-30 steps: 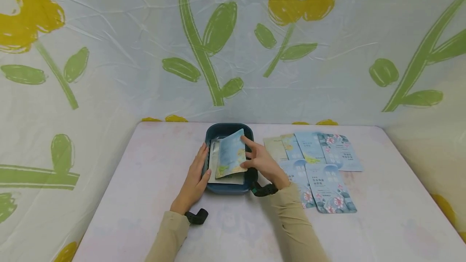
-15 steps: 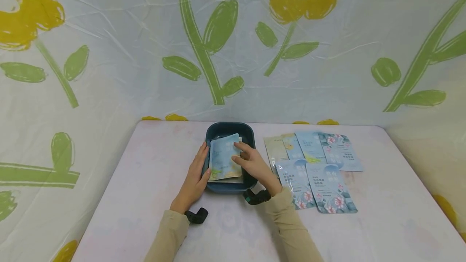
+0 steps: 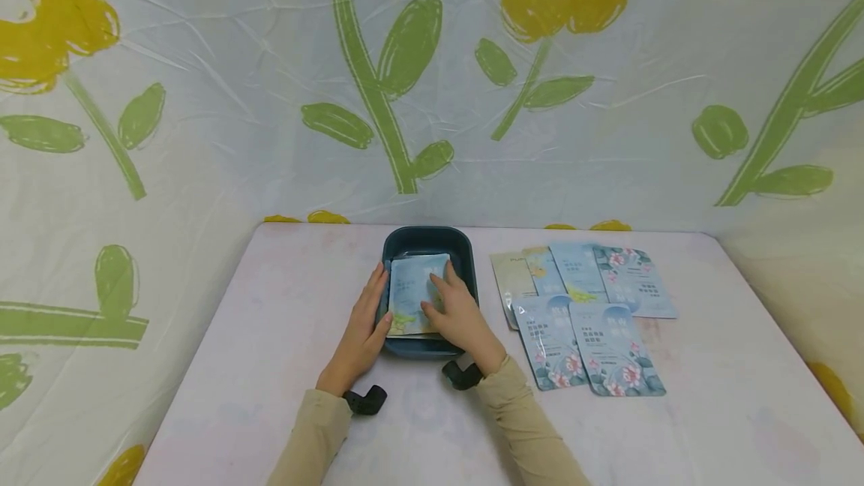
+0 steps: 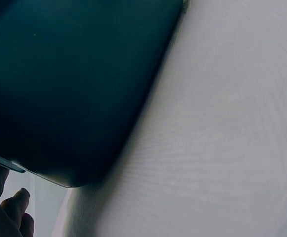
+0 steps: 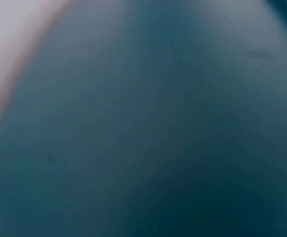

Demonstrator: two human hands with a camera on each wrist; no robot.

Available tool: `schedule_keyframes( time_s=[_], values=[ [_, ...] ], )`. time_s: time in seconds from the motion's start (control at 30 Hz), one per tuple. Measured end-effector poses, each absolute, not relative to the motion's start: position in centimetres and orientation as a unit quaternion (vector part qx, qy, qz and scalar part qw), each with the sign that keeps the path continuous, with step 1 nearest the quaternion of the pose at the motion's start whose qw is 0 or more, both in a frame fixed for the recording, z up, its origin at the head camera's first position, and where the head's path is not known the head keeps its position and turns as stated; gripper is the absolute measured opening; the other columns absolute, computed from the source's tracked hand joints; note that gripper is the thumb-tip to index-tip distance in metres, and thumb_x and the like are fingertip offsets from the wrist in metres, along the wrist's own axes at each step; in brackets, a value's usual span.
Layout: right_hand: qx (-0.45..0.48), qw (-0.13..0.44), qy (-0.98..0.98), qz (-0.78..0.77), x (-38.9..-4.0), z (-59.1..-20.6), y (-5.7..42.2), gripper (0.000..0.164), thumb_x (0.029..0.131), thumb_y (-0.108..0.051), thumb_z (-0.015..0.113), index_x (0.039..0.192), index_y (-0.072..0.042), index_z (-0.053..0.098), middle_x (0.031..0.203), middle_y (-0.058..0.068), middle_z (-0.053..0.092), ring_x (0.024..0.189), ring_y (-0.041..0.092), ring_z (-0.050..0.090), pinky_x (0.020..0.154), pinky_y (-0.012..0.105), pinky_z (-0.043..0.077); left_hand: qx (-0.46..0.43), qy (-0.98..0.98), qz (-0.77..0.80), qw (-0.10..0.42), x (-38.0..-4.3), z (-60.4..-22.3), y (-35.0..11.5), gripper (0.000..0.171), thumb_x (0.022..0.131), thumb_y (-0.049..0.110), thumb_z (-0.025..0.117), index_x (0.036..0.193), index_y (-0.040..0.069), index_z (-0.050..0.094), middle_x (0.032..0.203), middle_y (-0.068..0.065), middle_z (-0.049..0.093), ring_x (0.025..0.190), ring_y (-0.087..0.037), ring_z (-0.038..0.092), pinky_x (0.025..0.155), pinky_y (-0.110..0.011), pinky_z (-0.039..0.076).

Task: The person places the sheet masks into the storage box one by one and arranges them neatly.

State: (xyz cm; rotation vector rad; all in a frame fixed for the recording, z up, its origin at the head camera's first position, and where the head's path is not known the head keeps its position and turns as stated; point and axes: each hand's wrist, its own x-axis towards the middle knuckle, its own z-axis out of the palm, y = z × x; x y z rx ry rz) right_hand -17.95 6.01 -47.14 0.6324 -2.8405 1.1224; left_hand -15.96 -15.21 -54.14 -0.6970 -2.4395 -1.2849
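Note:
In the head view, a blue sachet with green and yellow print (image 3: pixel 405 291) lies flat on a packet in a dark teal plastic basin (image 3: pixel 421 351). My right hand (image 3: pixel 462 317) reaches over the basin's right side, its fingers spread and resting on the sachet. Along the basin's left rim lies my left hand (image 3: pixel 361 328), fingers fairly straight against the outside and thumb at the rim. The left wrist view shows the basin's outer wall (image 4: pixel 74 89) and some left fingers (image 4: pixel 17 205) past its end. The basin's blurred wall (image 5: pixel 133 118) fills most of the right wrist view.
Right of the basin, several flat packets lie overlapping: a beige one (image 3: pixel 511 280), blue ones (image 3: pixel 577 268) at the back, and two flowered blue ones (image 3: pixel 617 351) in front. A flower-printed cloth (image 3: pixel 270 96) hangs behind the pale table (image 3: pixel 270 306).
The right hand has lowered the blue sachet from a tilted position to flat in the basin, moving left and letting go. The left hand has stayed at the rim.

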Motion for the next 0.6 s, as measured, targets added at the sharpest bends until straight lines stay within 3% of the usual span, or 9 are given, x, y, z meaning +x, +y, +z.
schedule_keyframes(
  time_s=[0.6],
  values=[
    [0.191, 0.042, -0.937, 0.290, -17.50, -47.52, 5.24, 0.048, 0.089, -0.023, 0.072, 0.128, 0.003, 0.063, 0.149, 0.033, 0.037, 0.137, 0.046, 0.038, 0.108, 0.056, 0.038, -0.231, -0.853, -0.446, 0.142, -15.81, -53.86, -15.06, 0.066, 0.099, 0.007, 0.049, 0.157, 0.002, 0.020, 0.166, -0.011, 0.011, 0.152, -0.025, 0.011, 0.120, -0.051, 0.015]
  ],
)
